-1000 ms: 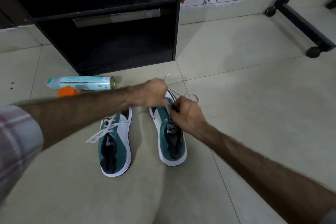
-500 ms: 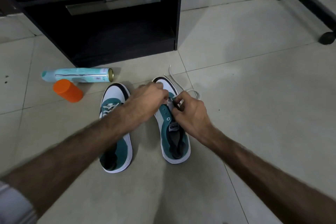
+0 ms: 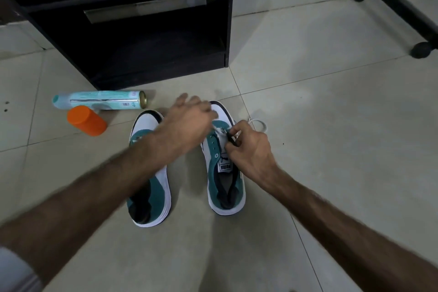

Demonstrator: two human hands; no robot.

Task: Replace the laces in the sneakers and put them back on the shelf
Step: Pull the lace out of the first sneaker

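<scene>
Sneakers parallel, toes toward shelf; right hand pinches lace, left hand spread.

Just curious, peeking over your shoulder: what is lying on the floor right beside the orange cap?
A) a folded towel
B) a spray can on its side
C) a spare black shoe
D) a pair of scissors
B: a pale green spray can lies on its side just behind the orange cap, left of the sneakers.
</scene>
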